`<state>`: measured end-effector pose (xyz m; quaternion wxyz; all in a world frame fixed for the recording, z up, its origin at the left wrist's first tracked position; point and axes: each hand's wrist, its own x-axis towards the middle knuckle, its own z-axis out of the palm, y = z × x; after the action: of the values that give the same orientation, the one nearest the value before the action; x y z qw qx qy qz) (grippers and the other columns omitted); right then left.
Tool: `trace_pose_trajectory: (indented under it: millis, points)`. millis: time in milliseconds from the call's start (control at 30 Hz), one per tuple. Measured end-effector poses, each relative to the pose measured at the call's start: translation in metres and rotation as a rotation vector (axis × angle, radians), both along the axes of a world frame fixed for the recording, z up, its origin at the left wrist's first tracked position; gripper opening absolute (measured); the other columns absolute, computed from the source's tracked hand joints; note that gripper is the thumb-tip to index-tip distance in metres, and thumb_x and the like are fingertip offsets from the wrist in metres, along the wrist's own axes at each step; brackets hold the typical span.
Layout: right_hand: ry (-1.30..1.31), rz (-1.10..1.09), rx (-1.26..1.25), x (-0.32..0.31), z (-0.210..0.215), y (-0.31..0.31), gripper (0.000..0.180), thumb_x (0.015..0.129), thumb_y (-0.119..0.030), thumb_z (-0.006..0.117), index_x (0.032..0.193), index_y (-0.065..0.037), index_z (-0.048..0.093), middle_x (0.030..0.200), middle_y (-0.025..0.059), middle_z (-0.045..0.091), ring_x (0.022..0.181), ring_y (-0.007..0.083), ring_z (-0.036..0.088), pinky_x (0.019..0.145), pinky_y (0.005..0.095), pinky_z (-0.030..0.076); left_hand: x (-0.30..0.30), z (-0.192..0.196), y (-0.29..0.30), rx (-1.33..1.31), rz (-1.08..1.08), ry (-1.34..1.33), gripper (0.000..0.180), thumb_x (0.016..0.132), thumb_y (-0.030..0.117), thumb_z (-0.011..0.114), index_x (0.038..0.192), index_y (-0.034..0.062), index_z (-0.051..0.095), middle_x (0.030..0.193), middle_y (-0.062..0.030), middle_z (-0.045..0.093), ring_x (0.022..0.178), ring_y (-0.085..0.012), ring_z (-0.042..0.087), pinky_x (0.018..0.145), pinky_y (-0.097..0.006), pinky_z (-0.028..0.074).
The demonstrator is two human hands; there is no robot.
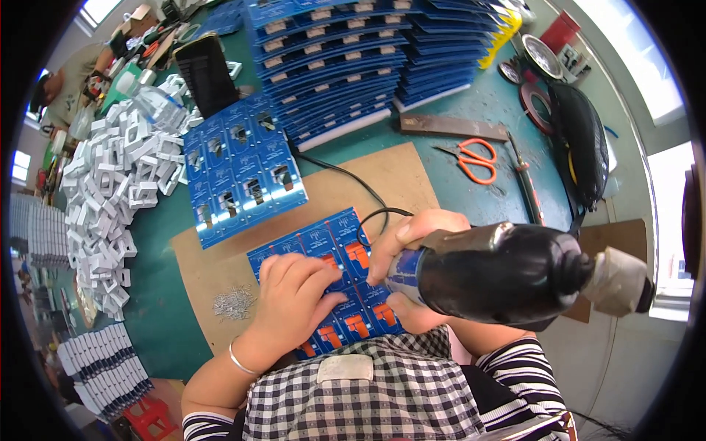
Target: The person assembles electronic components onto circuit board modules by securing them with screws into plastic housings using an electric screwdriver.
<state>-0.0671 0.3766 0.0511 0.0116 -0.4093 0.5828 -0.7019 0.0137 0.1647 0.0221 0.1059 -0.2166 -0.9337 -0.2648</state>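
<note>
My right hand (412, 257) grips a black powered screwdriver (507, 272), its tip pointing down at a blue circuit panel (331, 242) with orange parts. My left hand (294, 298) lies flat on that panel and presses it onto a brown board (213, 272). A black cable (360, 191) loops from the tool across the board. A small heap of silver screws (234, 301) lies just left of my left hand.
A second blue panel (239, 169) lies beyond. Stacks of blue panels (346, 59) stand at the back. A pile of white plastic parts (110, 191) fills the left. Orange scissors (474, 158), a soldering iron (526, 184) and a black bag (581, 143) are at the right.
</note>
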Motion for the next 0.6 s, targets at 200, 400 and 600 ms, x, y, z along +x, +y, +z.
trace_pose_trajectory:
  millis: [200,400,600]
  points:
    - [-0.014,-0.038,0.13,0.0,-0.008,0.0,0.065,0.071,-0.007,0.08,0.121,-0.007,0.04,0.084,0.0147,0.063,0.072,0.0227,0.065,0.065,0.0343,0.054,0.042,-0.001,-0.015,-0.059,-0.061,-0.065,0.039,0.071,0.038,0.075,0.101,0.0135,0.066,0.108,-0.0022,0.06,0.104,-0.0244,0.053,0.09,-0.044,0.037]
    - [-0.355,-0.123,-0.112,-0.005,-0.003,-0.005,0.059,0.082,-0.026,0.07,0.125,-0.005,0.036,0.082,0.0115,0.059,0.066,0.0222,0.062,0.061,0.0336,0.053,0.049,-0.008,-0.013,-0.1,-0.115,-0.136,0.047,0.069,0.045,0.076,0.106,0.0174,0.068,0.118,-0.0041,0.058,0.113,-0.0273,0.05,0.094,-0.046,0.036]
    - [-0.764,-0.365,0.311,-0.011,0.008,0.039,0.055,0.087,-0.033,0.068,0.124,-0.002,0.04,0.086,0.0088,0.059,0.071,0.0142,0.062,0.061,0.0303,0.051,0.061,-0.014,-0.021,-0.037,-0.03,-0.025,0.041,0.071,0.028,0.077,0.108,0.0133,0.066,0.12,-0.0074,0.057,0.115,-0.0303,0.05,0.097,-0.048,0.04]
